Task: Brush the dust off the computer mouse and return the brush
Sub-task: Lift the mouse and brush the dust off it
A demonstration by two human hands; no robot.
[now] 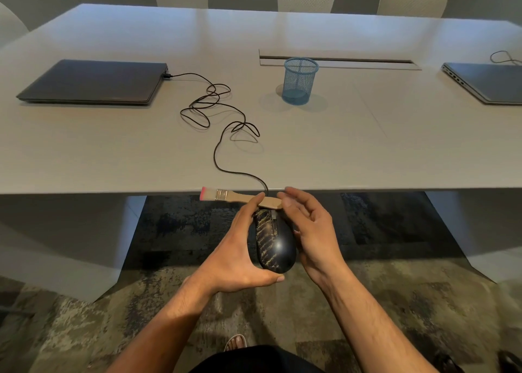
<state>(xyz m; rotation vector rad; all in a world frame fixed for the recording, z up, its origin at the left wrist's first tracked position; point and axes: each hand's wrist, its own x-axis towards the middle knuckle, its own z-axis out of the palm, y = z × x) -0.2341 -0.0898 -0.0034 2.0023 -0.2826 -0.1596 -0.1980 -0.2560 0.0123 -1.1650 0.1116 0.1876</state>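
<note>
Mouse (272, 241), black with yellowish dust streaks, held off the near table (310, 152) edge at 6 o'clock, over the carpet. Left hand (240, 254) wraps it from the left side, thumb under its tail, fingertips up by the brush (240, 197) handle. Brush lies crosswise at the mouse's nose, bristles pointing to 9 o'clock. Right hand (308, 225) loosely curled, fingers at the handle end; firm grip or not, cannot tell. Cable (217, 146) trails to the laptop (93, 81) at 10 o'clock. Blue mesh cup (299, 80) at 12 o'clock, probable brush home. Advice: settle the right-hand grip, sweep nose to tail, keep the cable slack.
</note>
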